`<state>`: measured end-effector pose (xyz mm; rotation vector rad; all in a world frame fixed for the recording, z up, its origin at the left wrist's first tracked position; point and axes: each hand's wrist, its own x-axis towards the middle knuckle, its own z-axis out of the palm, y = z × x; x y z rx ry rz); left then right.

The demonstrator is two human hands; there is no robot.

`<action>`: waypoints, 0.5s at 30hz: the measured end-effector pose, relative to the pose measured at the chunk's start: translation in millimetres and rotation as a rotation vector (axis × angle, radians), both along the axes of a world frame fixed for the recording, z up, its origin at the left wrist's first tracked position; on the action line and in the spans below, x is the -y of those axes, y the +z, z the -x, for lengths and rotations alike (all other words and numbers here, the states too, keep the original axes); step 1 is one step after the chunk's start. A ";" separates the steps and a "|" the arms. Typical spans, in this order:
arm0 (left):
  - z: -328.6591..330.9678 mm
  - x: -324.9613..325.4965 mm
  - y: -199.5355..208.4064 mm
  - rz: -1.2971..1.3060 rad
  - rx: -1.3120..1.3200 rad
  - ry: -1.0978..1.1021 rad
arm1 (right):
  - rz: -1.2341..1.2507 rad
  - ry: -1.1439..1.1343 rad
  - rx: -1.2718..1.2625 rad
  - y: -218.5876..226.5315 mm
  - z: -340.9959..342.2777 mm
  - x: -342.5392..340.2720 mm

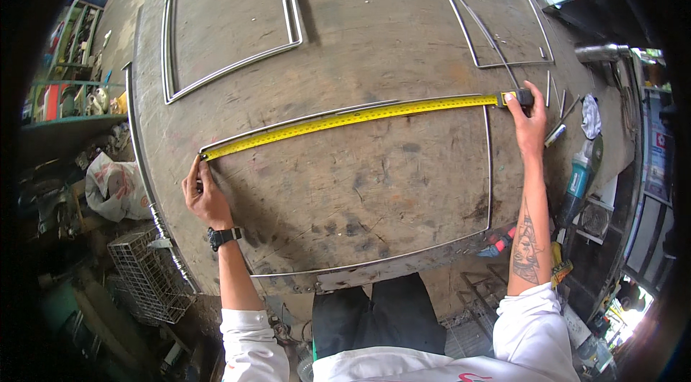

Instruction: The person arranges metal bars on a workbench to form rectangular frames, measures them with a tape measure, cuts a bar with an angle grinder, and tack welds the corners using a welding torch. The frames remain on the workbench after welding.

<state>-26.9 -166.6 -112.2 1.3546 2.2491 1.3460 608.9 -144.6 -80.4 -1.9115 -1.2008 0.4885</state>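
At the near-left corner of the metal frame (488,166), my left hand (204,195) is closed down on the end of the yellow tape measure (345,120), fingertips pinching its hook against the frame bar. My right hand (529,123) is curled around the tape case (520,97) at the far-right corner, thumb on top, keeping the blade taut along the frame's upper bar.

I judge the weak point to be the left pinch: if my fingertips slide, the hook walks off the corner and the reading is off. A slack or bowed blade would do the same, and it already sits slightly askew to the bar. If my right hand loosens, the blade could whip back toward my left fingers.

Just beyond the case lie loose metal rods (558,105) and a teal angle grinder (579,180) near the worn steel table (374,15) edge; a careless elbow could knock them.
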 end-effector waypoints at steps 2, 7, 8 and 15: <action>13.2 5.0 -8.2 -0.047 -0.051 -0.043 | -0.037 -0.031 0.049 6.1 17.4 -0.4; 19.0 7.3 -13.7 0.040 -0.143 -0.044 | -0.161 -0.002 -0.190 -4.6 22.9 -0.4; 18.7 6.7 -14.4 0.018 -0.124 -0.033 | -0.156 0.003 -0.089 -5.4 23.4 0.8; 20.0 3.7 -18.8 0.011 -0.109 -0.055 | -0.318 0.007 0.010 -31.8 21.3 7.2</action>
